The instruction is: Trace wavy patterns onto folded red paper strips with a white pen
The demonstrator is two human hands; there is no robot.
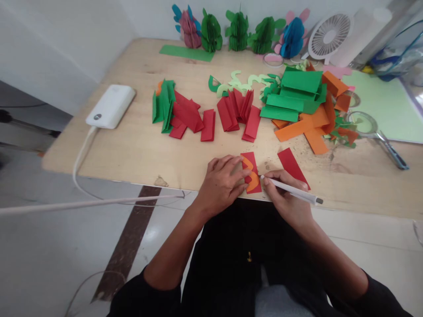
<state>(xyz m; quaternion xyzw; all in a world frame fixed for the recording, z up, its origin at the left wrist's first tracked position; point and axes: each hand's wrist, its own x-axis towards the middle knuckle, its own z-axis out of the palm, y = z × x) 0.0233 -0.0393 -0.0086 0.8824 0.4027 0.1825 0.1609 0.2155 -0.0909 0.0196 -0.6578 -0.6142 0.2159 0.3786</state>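
Near the table's front edge lies a red paper piece (pixel 255 159) with an orange curved cutout (pixel 254 181) on top of it. My left hand (pixel 223 182) rests with its fingers spread over the cutout's left side, pressing it on the red paper. A white pen (pixel 291 189) is held in my right hand (pixel 289 196), its tip at the right edge of the cutout and red paper. Another red strip (pixel 294 168) lies just beyond my right hand. Folded red papers (pixel 208 125) stand and lie further back.
Folded green papers (pixel 300 82) and orange strips (pixel 317 138) are heaped at the right, near scissors (pixel 391 149). A white power bank (pixel 110 106) with a cable sits at the left. Paper figures (pixel 238 33) and a small fan (pixel 331 36) line the wall.
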